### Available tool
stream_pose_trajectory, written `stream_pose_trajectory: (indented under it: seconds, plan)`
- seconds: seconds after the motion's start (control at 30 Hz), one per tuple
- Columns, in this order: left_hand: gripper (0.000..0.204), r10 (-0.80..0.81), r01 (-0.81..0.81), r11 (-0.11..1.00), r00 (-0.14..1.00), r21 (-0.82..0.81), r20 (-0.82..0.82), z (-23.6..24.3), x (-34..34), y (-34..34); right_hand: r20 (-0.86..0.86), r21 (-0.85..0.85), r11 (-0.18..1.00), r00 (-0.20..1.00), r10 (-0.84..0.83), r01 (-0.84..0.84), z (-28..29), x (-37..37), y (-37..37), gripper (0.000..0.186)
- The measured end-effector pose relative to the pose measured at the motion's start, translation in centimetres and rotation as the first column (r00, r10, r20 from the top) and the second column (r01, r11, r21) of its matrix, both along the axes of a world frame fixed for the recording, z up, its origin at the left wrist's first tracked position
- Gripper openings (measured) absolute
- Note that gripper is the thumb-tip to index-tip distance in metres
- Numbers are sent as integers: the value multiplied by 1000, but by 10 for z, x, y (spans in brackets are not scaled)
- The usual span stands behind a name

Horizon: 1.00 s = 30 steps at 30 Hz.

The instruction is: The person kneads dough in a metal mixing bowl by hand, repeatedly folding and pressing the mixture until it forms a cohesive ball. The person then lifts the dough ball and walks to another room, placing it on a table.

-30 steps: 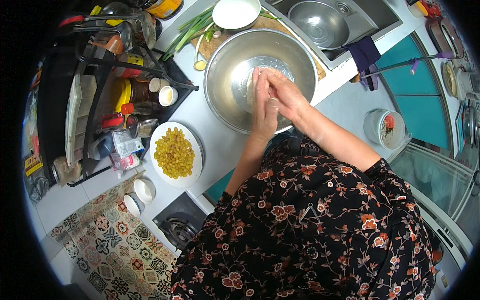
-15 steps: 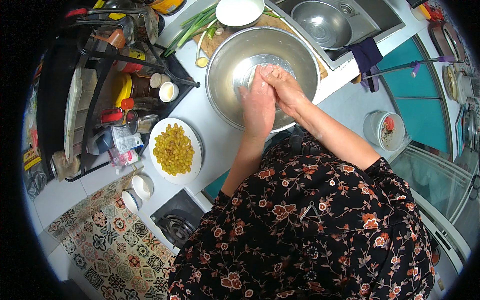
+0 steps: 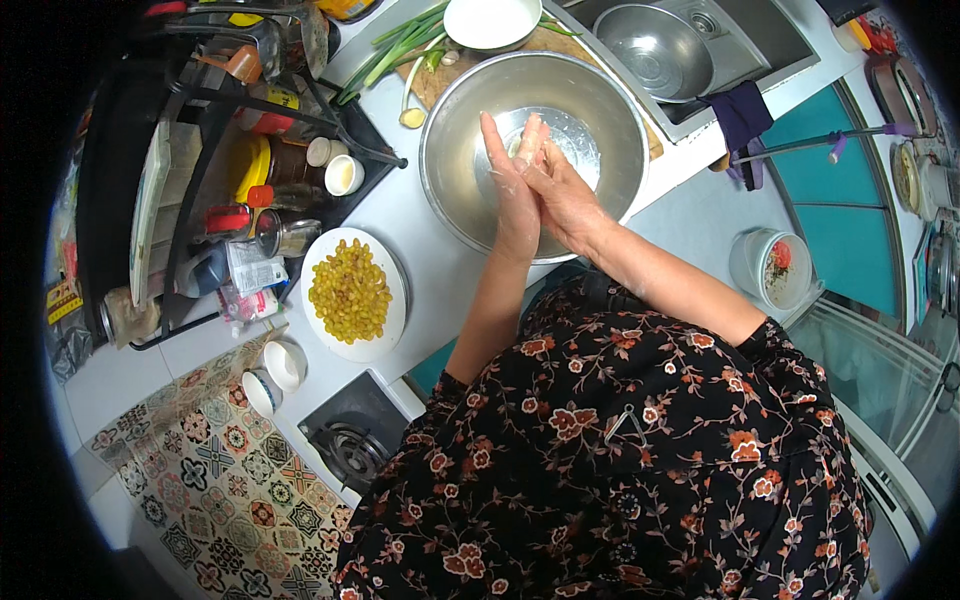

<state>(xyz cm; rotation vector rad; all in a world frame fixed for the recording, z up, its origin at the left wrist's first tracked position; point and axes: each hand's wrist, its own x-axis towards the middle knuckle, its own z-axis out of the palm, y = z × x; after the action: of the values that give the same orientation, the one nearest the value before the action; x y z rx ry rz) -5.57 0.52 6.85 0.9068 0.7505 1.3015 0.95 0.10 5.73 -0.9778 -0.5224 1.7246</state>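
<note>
A large steel bowl [image 3: 455, 110] stands on the counter in front of me, with both my hands above it. My left hand [image 3: 512, 200] has its fingers stretched out and spread, pointing away from me. Against its palm leans my right hand [image 3: 572, 200], its fingers partly hidden behind the left ones. A whitish, sticky-looking residue coats the fingers of both hands. Whether a small lump lies between the palms is hidden. Inside the bowl the bottom looks shiny, with a pale smear near the fingers.
Left of the bowl sits a white plate [image 3: 395, 325] of small yellow-green, grape-like pieces. Behind are a white bowl [image 3: 490, 22], spring onions [image 3: 400, 55] and a cutting board [image 3: 565, 45]. A sink [image 3: 765, 60] holds a steel basin [image 3: 650, 55]. A black rack [image 3: 190, 100] carries jars; a stove [image 3: 350, 440] is near left.
My hands were clasped closer, the right fingers folded over the left. Now the left fingers have spread apart and straightened. The whole view has shifted slightly.
</note>
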Motion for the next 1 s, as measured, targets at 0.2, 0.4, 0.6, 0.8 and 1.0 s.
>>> stream_pose_trajectory:
  seconds: [0.2,0.4,0.6,0.8,1.0]
  plan:
    - [102,-11,14,998,999,60,-42,0,8,-11,218,27,999,976,25,-32,-4,1,14,49]
    - [96,-40,45,997,995,56,-90,3,13,-16,243,-268,963,966,93,-25,18,10,38,45]
    - [85,106,357,864,561,355,-821,-17,1,-31,-182,-319,932,976,116,-170,-23,33,71,46]
    - [76,354,532,792,-1,299,-935,-15,-31,-12,-346,-280,954,938,5,-109,-23,15,39,31]
    - [54,467,592,744,-132,308,-874,-5,1,-17,102,-417,909,995,24,21,-10,25,39,28]
